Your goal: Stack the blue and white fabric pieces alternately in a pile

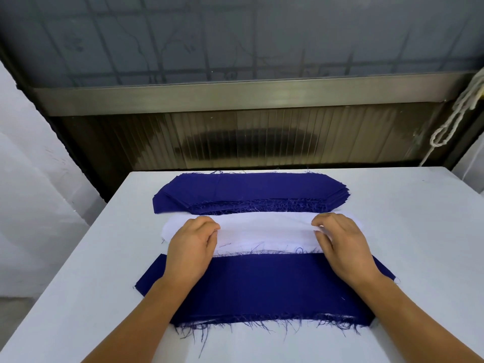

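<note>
a white table [78,297] below a window [235,35], rope [450,121] at right.

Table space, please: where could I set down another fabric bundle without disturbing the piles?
Bare table lies right of the piles, and left too. The centre is crowded: blue stack, white pile and near blue piece.

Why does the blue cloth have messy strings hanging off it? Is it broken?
Not broken, only frayed. Loose threads hang from the near edge of the flat dark blue fabric piece. The far stack of dark blue fabric pieces frays too, and its layers are fanned out.
</note>
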